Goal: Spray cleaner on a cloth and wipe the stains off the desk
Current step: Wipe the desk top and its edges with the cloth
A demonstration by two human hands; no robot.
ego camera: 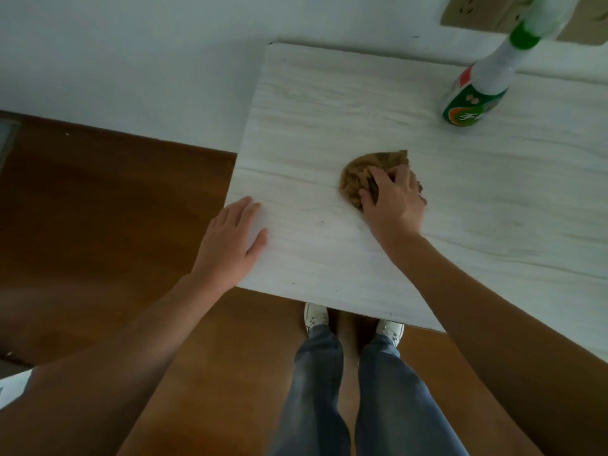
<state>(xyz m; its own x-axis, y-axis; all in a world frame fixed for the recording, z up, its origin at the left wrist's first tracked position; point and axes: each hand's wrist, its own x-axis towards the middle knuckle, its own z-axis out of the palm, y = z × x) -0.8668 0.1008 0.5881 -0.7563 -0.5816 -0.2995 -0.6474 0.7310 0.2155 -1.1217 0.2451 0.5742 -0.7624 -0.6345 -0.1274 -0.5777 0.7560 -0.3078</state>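
A crumpled brown cloth (365, 172) lies on the pale wood-grain desk (329, 103), near its middle. My right hand (394, 199) presses down on the cloth, its fingers curled into the fabric. My left hand (230, 241) rests flat on the desk's left edge, fingers straight, holding nothing. A white spray bottle (477, 90) with a green label and green collar stands upright at the back right of the desk. A few small dark specks (293, 284) dot the desk near its front edge.
The desk stands against a white wall (131, 60); a beige socket plate (473, 11) sits on the wall behind the bottle. Brown wood floor (98, 209) lies to the left and in front. My legs and white shoes (316, 317) stand at the desk's front edge.
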